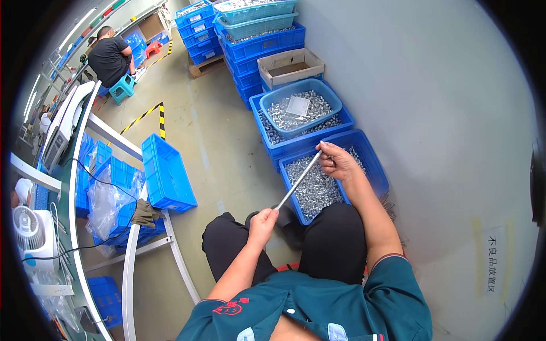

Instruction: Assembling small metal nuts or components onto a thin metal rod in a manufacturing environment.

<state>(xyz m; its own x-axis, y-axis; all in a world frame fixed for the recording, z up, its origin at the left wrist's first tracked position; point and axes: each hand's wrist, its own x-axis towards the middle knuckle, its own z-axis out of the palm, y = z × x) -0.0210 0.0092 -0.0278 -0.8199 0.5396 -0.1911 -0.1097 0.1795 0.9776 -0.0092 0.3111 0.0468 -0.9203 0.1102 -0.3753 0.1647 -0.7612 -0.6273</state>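
My left hand (pixel 263 226) is closed around the near end of a thin silver metal rod (pixel 298 181), above my knees. The rod slants up and to the right. At its far end, the fingers of my right hand (pixel 340 162) are pinched together on the tip; whether a small part sits between them is too small to make out. Beneath the rod and my right hand is a blue plastic bin (pixel 375 167) with many small silver metal fittings (pixel 318 196) in it.
Behind that bin, a light blue tub (pixel 335 101) of metal parts rests in another bin. An open cardboard box (pixel 315 59) and stacked blue crates (pixel 244 63) stand farther back. Left are an upright blue crate (pixel 169 173), a white-framed workbench (pixel 129 273) and a seated person (pixel 108 57).
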